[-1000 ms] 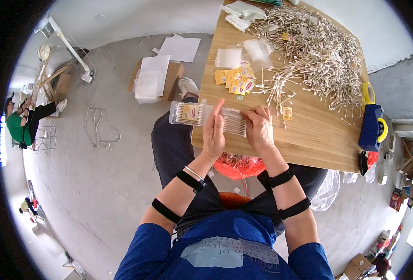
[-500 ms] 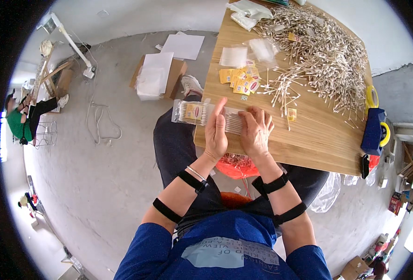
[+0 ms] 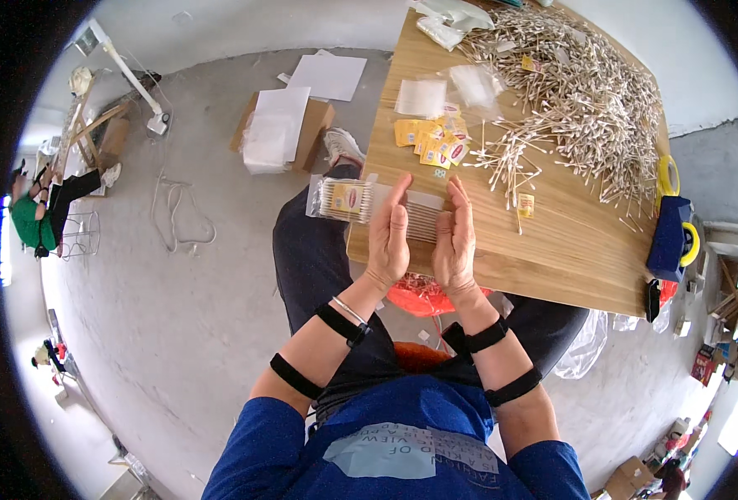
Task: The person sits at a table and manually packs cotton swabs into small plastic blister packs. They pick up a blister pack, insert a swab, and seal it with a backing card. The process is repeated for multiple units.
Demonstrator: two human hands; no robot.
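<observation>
A flat row of cotton swabs (image 3: 421, 223) lies side by side near the table's front left edge. My left hand (image 3: 389, 237) stands on edge at the row's left side, fingers stretched out. Facing it from the right side is my right hand (image 3: 456, 240), also on edge with fingers straight and together. The row sits between the two palms. Left of my left hand, a clear packet of cotton swabs (image 3: 329, 200) with a yellow card inside reaches over the table edge. Several yellow cards (image 3: 430, 140) lie just beyond my hands, and a single yellow card (image 3: 526, 205) lies to the right.
A big heap of loose cotton swabs (image 3: 590, 104) covers the table's far right. Clear plastic bags (image 3: 421, 98) lie behind the cards. A blue tape dispenser (image 3: 667, 242) stands at the right edge. Below the front edge is a red bag (image 3: 419, 298). A cardboard box (image 3: 312, 142) sits on the floor.
My right hand has turned from lying palm down over the swabs to standing on edge, its fingers straightened. My left hand has hardly moved.
</observation>
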